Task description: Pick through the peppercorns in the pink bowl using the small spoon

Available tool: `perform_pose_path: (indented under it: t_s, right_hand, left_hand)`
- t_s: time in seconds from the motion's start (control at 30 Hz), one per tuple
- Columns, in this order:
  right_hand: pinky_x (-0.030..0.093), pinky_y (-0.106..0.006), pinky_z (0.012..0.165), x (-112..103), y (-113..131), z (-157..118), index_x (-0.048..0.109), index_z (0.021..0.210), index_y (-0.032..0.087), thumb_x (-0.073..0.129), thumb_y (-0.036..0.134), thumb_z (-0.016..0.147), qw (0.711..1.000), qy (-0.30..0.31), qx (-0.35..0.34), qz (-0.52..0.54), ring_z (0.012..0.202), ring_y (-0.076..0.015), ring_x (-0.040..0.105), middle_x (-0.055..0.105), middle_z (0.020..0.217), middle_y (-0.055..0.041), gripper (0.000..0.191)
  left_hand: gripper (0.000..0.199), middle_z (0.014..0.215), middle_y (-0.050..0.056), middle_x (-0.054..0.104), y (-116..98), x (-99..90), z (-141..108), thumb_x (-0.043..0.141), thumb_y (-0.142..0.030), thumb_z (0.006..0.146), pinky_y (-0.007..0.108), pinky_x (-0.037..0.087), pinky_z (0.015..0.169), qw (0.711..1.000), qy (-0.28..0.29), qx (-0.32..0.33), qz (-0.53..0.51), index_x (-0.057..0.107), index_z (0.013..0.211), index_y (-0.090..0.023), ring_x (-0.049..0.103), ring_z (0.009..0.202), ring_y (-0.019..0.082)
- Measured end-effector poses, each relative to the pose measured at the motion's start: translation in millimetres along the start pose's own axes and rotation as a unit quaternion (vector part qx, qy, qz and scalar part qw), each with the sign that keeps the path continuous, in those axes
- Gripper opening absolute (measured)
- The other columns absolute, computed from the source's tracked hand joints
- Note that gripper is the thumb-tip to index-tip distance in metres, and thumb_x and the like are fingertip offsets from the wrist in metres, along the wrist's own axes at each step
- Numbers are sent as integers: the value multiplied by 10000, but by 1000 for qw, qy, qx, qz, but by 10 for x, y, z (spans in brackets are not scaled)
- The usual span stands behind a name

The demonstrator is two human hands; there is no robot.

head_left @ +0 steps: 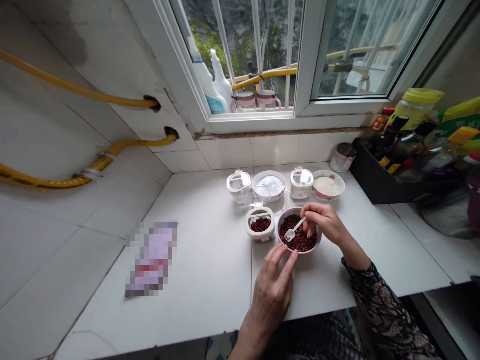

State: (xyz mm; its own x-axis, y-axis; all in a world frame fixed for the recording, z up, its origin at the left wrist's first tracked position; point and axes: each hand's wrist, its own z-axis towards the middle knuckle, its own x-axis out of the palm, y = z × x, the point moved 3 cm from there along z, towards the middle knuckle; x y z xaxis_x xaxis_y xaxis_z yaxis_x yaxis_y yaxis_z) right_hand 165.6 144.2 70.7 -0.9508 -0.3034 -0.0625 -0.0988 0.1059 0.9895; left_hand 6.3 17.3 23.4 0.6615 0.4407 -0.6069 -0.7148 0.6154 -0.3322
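Here, the right hand [323,220] pinches a white spoon [296,229] over peppercorns [303,242] in a bowl [315,247] beside an open jar [261,237]; the uncurled left hand [275,280] touches the bowl. Level scoops should limit spills.

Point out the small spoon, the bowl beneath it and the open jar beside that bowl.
Small spoon [296,228]: head view, on its handle near the scoop.
Bowl [315,247]: head view, on its near right rim.
Open jar [258,237]: head view, on its front wall.
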Motion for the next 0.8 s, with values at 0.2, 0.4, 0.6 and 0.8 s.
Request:
perform_pose_path:
  t_s: [0.2,0.4,0.6,0.8]
  right_hand:
    - [480,-221,401,-24,52,23,605,781,172,659,404,759,998,-39,-41,33,394,-135,612,666,543,1,240]
    - [571,-291,628,265,179,-102,597,966,199,511,361,952,973,-96,-205,-53,608,-163,698,720,730,-33,184]
    - [541,-334,701,526,211,-218,640,990,205,453,196,941,880,-15,-392,-269,749,-205,698,744,856,-85,194]
    - [521,-290,608,187,193,-166,608,948,211,451,278,970,942,-119,-264,-171,583,-160,629,668,682,-15,172]
  left_hand:
    - [612,1288,143,566,-5,-3,9,436,46,879,419,549,1021,1000,0,-2,6,485,1436,-203,533,1276,253]
    - [595,1294,155,552,8,7,-3,441,78,848,413,526,1050,1000,0,6,5,528,1387,-160,511,1295,256]
    - [589,1327,173,535,15,9,-28,450,50,867,426,542,1027,1000,-4,5,12,502,1413,-166,504,1311,278]
    - [622,1303,153,561,9,-2,-5,428,47,878,424,531,1042,1000,3,1,3,473,1449,-195,523,1293,258]
